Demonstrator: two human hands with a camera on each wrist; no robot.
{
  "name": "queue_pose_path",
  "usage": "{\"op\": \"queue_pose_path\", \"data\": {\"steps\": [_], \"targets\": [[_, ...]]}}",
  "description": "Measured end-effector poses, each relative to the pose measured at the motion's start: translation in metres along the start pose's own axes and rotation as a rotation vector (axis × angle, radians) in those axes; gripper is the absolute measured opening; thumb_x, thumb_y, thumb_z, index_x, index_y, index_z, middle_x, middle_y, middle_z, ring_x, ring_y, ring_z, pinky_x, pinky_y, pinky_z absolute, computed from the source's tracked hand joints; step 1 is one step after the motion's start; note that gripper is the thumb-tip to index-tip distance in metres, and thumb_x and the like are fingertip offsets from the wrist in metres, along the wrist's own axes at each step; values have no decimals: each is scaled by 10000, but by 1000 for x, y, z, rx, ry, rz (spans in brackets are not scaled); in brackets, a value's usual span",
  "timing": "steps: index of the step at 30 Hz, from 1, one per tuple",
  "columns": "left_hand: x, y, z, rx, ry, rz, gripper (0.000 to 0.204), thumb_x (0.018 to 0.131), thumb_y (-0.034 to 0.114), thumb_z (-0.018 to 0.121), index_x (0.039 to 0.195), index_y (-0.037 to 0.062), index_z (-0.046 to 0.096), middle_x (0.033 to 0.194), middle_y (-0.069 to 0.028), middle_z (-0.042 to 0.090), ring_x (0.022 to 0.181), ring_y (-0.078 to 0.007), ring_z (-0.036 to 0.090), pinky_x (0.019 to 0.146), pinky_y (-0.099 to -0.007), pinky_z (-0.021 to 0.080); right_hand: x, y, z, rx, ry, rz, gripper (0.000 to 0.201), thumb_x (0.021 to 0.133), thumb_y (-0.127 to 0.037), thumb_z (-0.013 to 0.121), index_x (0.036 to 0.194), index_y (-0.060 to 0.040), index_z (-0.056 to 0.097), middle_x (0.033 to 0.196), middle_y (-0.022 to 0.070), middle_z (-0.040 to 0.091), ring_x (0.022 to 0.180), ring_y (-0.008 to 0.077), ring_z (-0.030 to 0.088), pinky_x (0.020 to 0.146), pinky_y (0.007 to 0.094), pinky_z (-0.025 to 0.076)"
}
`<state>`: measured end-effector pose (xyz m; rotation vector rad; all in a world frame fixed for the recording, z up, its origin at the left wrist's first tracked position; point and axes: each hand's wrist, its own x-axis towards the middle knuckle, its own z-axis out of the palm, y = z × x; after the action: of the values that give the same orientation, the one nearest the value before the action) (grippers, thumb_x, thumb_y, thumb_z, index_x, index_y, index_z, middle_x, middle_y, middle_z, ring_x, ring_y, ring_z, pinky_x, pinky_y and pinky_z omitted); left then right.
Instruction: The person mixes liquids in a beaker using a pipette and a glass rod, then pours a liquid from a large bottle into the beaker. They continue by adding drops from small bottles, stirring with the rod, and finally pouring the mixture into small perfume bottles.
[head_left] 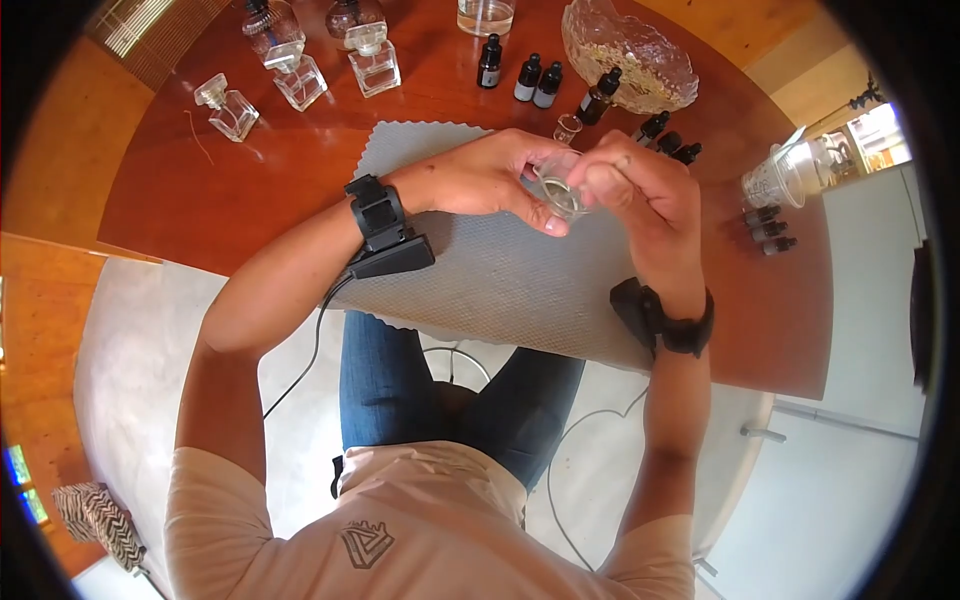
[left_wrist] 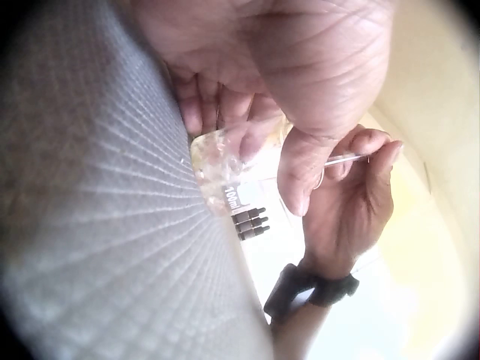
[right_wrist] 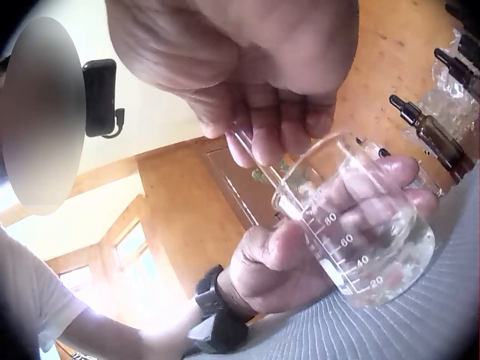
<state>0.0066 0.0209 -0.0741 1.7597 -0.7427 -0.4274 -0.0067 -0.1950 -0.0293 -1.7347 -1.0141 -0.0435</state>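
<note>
Over a grey mat (head_left: pixel 480 290), the left hand (head_left: pixel 480 178) grips a clear beaker (right_wrist: pixel 386 255) around its wall; the right hand (head_left: pixel 650 205) pinches a thin rod (right_wrist: pixel 259 159) reaching into it. The beaker looks light, stiff and breakable, best held by its sides. Dropper bottles (head_left: pixel 526 80) stand beyond.

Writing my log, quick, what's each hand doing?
Left hand: curled round the glass beaker.
Right hand: pinching a thin glass rod that reaches into the beaker.
</note>
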Motion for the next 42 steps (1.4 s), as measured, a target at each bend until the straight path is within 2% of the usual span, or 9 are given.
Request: {"op": "queue_pose_path", "data": {"steps": [3,9,15,18,24,28,33,39,42], "targets": [[0,-2,3,-110,21,32,618,789,233,883,1324,48,637,1161,-71,704,1074,-180,636,969,-342,494,-2,8,-2,-87,215,47,210,992,-141,608,897,39,659,804,62,623,712,122,552,675,272,450],[-2,4,1,-34,8,34,599,792,207,878,1312,34,636,1145,-75,713,1070,-171,638,974,-335,490,-1,0,-5,-14,-15,-30,174,985,-114,608,905,33,659,832,62,644,711,118,555,668,272,451],[0,1,3,-21,28,71,582,794,204,878,1299,33,642,1140,-66,713,1071,-172,641,961,-335,499,-6,0,-17,-60,191,165,206,991,-148,607,920,39,657,828,69,633,716,129,562,666,272,449],[-3,6,2,-65,16,29,593,789,200,880,1305,34,639,1144,-72,712,1077,-180,642,956,-338,505,-5,4,-18,63,-11,10,211,992,-158,610,924,37,654,816,66,630,717,129,564,667,271,453],[-2,4,3,-126,2,-7,580,799,213,872,1309,55,644,1158,-77,708,1090,-185,641,969,-337,500,-3,7,-5,-112,184,37,225,992,-161,611,906,40,664,808,57,633,710,132,574,665,271,450],[-2,4,0,-17,3,22,623,795,224,878,1341,64,623,1178,-50,692,1122,-164,617,949,-335,523,-2,-1,-19,-18,-5,44,193,986,-120,605,897,42,661,805,61,636,708,133,573,662,272,453],[-1,-1,1,-47,-8,16,610,804,246,871,1336,78,623,1187,-42,684,1143,-163,607,936,-333,528,-2,10,-1,-84,178,19,197,985,-119,600,890,41,663,795,74,636,690,139,570,660,269,452],[-2,6,-1,21,-29,1,609,802,205,873,1339,71,620,1203,-47,675,1143,-169,614,972,-332,534,-1,-1,-9,-10,-12,0,189,989,-100,587,888,44,657,788,77,630,708,129,567,662,269,448],[0,-1,1,-82,-28,21,613,799,202,874,1339,68,619,1203,-50,676,1133,-170,615,958,-335,533,-1,9,4,-48,134,-19,193,990,-103,585,885,42,657,786,75,629,716,121,563,666,265,447]]}}
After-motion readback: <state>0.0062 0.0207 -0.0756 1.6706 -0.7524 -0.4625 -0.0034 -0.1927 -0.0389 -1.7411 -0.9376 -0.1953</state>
